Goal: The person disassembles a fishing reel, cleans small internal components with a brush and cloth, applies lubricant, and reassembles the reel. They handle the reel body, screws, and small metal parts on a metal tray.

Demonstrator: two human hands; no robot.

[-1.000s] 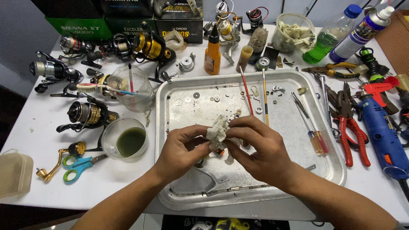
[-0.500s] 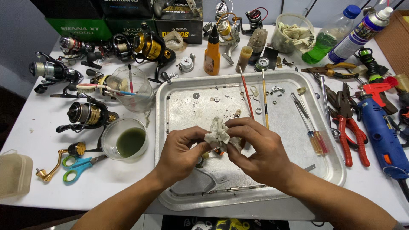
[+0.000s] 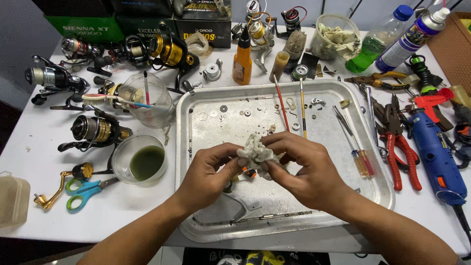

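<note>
my left hand (image 3: 208, 174) and right hand (image 3: 306, 169) are both pinched shut on a crumpled rag (image 3: 256, 153) wrapped over a small part i can barely see, held above the middle of the metal tray (image 3: 343, 216). the rag is soft and light and bunches easily; what's inside looks small and likely slick, so i grip through the folds. the tray's near edge has open room; screwdrivers (image 3: 357, 147) crowd its right edge.

White table (image 3: 29, 162): metal tray (image 3: 196, 147), fishing reels (image 3: 95, 130), cup of green liquid (image 3: 140, 159), scissors (image 3: 86, 192), red pliers (image 3: 400, 152), blue rotary tool (image 3: 436, 154).
</note>
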